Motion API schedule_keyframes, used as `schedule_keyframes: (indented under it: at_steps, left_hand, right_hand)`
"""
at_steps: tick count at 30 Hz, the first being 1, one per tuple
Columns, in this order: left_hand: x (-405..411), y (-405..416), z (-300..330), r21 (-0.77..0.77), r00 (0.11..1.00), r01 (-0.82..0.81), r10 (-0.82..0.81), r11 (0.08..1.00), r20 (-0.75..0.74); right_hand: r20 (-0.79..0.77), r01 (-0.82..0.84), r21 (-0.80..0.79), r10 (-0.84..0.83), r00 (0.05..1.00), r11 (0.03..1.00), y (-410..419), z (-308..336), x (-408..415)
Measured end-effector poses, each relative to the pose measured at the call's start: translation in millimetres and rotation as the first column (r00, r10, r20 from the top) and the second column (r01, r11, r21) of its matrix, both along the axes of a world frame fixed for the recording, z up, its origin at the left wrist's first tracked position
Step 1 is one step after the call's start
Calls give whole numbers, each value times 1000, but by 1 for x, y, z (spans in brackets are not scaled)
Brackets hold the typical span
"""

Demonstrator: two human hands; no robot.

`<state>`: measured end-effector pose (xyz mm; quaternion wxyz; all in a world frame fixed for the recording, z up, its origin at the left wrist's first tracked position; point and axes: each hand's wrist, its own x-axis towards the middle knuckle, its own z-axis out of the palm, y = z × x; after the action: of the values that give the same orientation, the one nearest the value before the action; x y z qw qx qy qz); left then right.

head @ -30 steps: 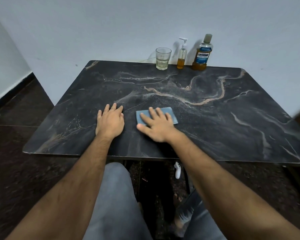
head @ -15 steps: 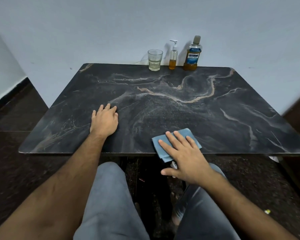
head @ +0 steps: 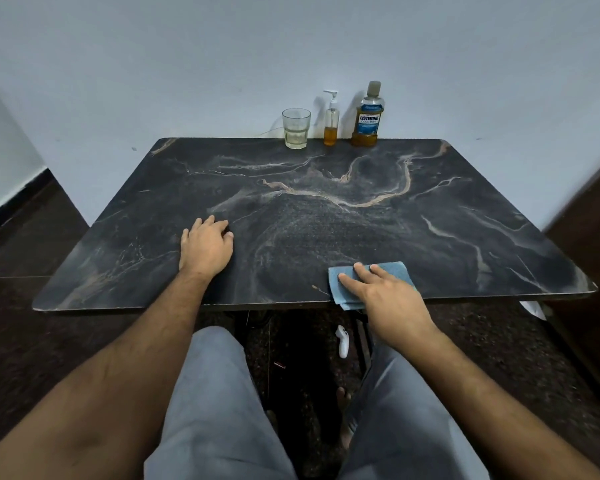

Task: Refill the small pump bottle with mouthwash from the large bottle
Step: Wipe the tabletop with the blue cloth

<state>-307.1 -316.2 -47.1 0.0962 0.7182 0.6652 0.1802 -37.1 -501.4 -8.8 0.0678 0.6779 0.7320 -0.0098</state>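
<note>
Refill unstarted: we lay left hand (head: 207,245) flat on table (head: 465,237), right hand (head: 383,292) flat on cloth (head: 395,271); pump bottle (head: 331,124), large bottle (head: 368,119) untouched, far.

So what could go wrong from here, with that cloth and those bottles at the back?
The blue cloth under the right hand already overhangs the near table edge; it could slip to the floor. The pump bottle, large mouthwash bottle and glass stand close together against the wall, so grabbing one may topple another. The pump bottle's narrow neck invites spills.
</note>
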Motion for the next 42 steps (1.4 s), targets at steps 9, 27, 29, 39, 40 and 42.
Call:
schedule_keyframes:
  at_steps: [9,27,29,39,40,42]
  left_hand:
    - [22,-24,13,18,955,123,-124,992,269]
    - [70,-28,67,-241,489,421,5,875,872]
    - [70,-23,63,-306,372,432,141,849,917]
    - [48,48,71,-315,51,137,311,939,949]
    - [45,57,71,-318,68,121,312,940,948]
    - [42,82,67,-311,109,116,299,943,948]
  right_hand:
    - [-661,94,211,71,747,973,17,29,-23]
    - [-877,389,-318,-112,-468,864,130,65,-27]
    - [-845,373,-342,-109,-523,862,140,64,-33]
    - [-914,355,-395,-325,-241,847,204,61,-35]
    - [-920,351,-389,-339,-196,852,211,59,-34]
    - [-933,371,-358,-321,-160,857,234,54,-34]
